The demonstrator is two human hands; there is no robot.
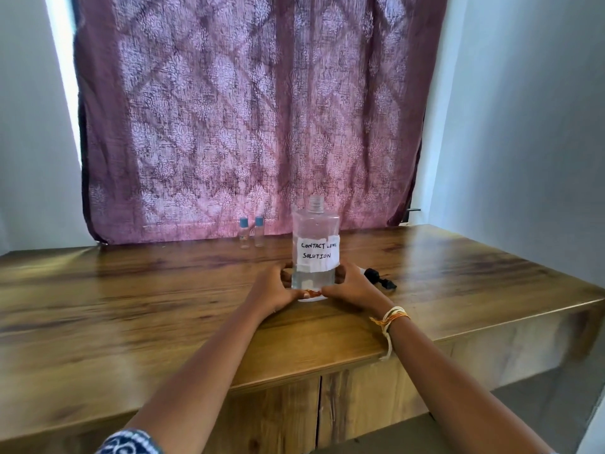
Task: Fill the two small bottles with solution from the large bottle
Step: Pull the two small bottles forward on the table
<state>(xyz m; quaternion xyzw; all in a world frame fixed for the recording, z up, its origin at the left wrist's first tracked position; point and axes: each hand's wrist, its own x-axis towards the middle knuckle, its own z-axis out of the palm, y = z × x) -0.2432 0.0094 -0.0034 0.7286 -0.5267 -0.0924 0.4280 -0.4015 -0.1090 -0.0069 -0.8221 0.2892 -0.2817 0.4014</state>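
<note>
The large clear bottle (315, 229) stands upright on the wooden table (163, 306), uncapped, with a white label reading "contact lens solution". My left hand (273, 290) and my right hand (350, 286) wrap around its base from either side. Something small and white lies under the bottle between my thumbs. Two small clear bottles, one (244, 233) beside the other (259, 231), stand capped in blue at the back of the table, left of the large bottle.
A black pump cap (379, 278) lies on the table just right of my right hand. A purple patterned curtain (245, 109) hangs behind the table. The table's front edge runs near my forearms, with cabinet doors below.
</note>
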